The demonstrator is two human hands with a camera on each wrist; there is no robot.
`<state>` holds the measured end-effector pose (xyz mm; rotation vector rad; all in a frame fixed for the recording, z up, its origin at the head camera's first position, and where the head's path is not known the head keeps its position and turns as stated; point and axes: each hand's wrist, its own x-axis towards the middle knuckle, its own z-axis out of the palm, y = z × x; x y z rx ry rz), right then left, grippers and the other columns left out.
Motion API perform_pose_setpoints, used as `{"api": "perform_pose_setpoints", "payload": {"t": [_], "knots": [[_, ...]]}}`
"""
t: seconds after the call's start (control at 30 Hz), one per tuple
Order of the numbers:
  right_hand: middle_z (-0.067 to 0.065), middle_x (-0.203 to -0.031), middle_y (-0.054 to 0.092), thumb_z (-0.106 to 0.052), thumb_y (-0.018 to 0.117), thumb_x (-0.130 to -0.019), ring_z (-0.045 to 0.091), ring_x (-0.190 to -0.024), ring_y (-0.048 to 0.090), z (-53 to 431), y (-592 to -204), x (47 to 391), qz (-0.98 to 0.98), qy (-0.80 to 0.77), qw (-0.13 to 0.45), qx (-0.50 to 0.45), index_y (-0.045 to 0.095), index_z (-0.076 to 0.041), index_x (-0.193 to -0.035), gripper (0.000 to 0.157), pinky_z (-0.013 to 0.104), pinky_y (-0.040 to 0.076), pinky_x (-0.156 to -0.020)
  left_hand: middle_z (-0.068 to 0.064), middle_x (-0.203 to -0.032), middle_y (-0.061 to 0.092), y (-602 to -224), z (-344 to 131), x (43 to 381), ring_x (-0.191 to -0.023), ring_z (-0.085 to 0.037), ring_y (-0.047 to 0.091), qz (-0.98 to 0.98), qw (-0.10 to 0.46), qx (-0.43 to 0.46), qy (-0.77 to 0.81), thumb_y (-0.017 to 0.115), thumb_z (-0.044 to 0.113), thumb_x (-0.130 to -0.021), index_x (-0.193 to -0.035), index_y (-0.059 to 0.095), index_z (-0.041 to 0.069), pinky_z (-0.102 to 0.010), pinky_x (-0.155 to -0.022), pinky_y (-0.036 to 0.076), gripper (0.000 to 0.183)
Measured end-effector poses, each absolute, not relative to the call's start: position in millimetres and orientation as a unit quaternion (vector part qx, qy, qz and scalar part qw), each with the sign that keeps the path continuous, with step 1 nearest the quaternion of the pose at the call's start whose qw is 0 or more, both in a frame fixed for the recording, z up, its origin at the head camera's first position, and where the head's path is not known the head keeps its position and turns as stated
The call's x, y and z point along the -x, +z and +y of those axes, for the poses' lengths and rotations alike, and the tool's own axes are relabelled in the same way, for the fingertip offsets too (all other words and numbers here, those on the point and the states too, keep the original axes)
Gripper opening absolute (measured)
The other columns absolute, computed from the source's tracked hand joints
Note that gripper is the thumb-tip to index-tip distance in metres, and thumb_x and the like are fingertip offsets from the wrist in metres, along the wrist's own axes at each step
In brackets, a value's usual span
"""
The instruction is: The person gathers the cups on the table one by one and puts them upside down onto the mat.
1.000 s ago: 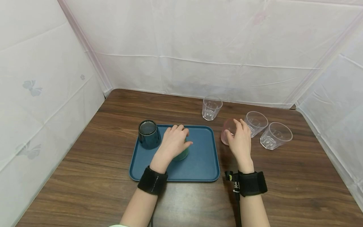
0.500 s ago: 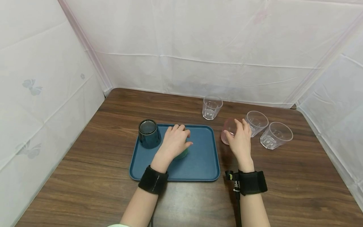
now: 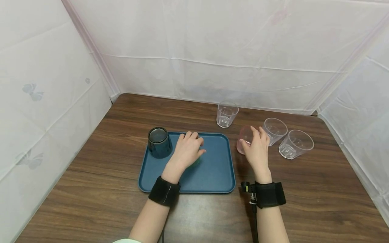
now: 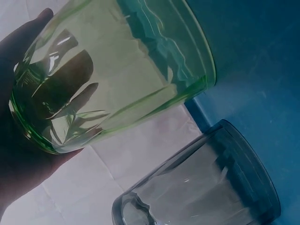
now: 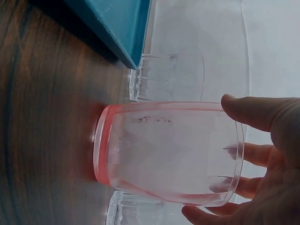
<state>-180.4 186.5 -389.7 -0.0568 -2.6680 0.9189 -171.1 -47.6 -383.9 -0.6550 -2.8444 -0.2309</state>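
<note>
My left hand point(image 3: 187, 150) is over the blue tray point(image 3: 214, 175), gripping a green glass point(image 4: 126, 61) by its base. That glass is upside down, its rim toward the tray; whether the rim touches the tray I cannot tell. From the head view the hand covers most of it. Beside it on the tray a dark grey-blue glass point(image 3: 159, 145) stands upside down. To the right of the tray, my right hand point(image 3: 257, 152) holds a pink glass point(image 5: 173, 150) near its rim, thumb on one side and fingers on the other. The pink glass stands upright on the table.
One clear glass point(image 3: 226, 116) stands upright behind the tray's right corner. Two more, a nearer clear glass point(image 3: 293, 146) and another clear glass point(image 3: 273, 131), are close to the right hand. White sheeting point(image 3: 188, 47) hangs round the brown wooden table point(image 3: 100, 162).
Less of the green glass shows beneath my left hand than a second ago. Both hands stay almost in place, and the other glasses have not moved.
</note>
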Motion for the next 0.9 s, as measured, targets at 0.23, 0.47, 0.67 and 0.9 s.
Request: {"api": "perform_pose_setpoints", "payload": {"t": [0.23, 0.47, 0.67, 0.9], "knots": [[0.032, -0.138, 0.026, -0.02, 0.065, -0.082, 0.047, -0.125, 0.02, 187, -388, 180, -0.939, 0.309, 0.147, 0.028, 0.044, 0.0, -0.133, 0.059, 0.059, 0.024, -0.098, -0.004, -0.096, 0.054, -388, -49, 173, -0.095, -0.024, 0.048, -0.964, 0.122, 0.223, -0.075, 0.065, 0.037, -0.082, -0.093, 0.065, 0.016, -0.041, -0.08, 0.04, 0.024], [0.034, -0.139, 0.025, -0.028, 0.063, -0.084, 0.048, -0.122, 0.02, 187, -386, 179, -0.948, 0.289, 0.13, 0.031, 0.043, -0.006, -0.136, 0.06, 0.061, 0.026, -0.095, -0.005, -0.094, 0.055, -392, -51, 176, -0.093, -0.024, 0.049, -0.959, 0.148, 0.224, -0.087, 0.065, 0.036, -0.082, -0.092, 0.066, 0.016, -0.041, -0.079, 0.04, 0.022], [0.033, -0.137, 0.028, -0.029, 0.063, -0.083, 0.049, -0.12, 0.021, 188, -387, 179, -0.951, 0.275, 0.137, 0.03, 0.044, -0.007, -0.135, 0.06, 0.059, 0.027, -0.094, -0.004, -0.092, 0.055, -395, -54, 178, -0.091, -0.024, 0.049, -0.957, 0.168, 0.215, -0.099, 0.066, 0.035, -0.081, -0.092, 0.066, 0.016, -0.041, -0.078, 0.039, 0.022], [0.032, -0.136, 0.027, -0.032, 0.062, -0.083, 0.049, -0.12, 0.021, 187, -387, 177, -0.955, 0.263, 0.132, 0.039, 0.043, -0.008, -0.136, 0.062, 0.06, 0.027, -0.094, -0.005, -0.095, 0.055, -395, -54, 179, -0.093, -0.024, 0.049, -0.959, 0.167, 0.21, -0.094, 0.063, 0.037, -0.083, -0.093, 0.066, 0.016, -0.04, -0.078, 0.039, 0.024]]}}
